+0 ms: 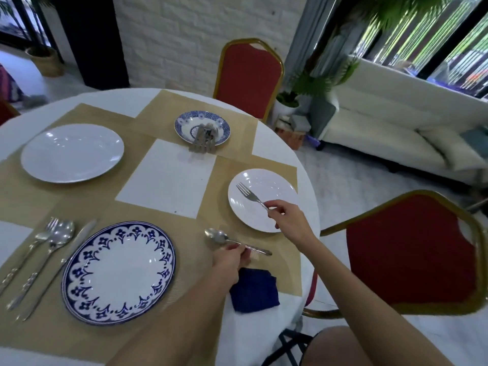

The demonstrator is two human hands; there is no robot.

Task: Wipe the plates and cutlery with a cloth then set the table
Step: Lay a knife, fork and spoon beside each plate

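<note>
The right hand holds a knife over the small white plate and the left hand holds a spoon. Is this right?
Not quite: the head view shows the right hand holding a fork, not a knife, over the small white plate. The left hand does hold a spoon.

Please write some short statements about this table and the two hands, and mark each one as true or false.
1. The right hand holds a fork over the small white plate. True.
2. The left hand holds a knife. False: it pinches a spoon by the handle.
3. The blue cloth lies on the table, and neither hand holds it. True.
4. The patterned bowl on the far side is empty. False: several pieces of cutlery lie in it.
</note>
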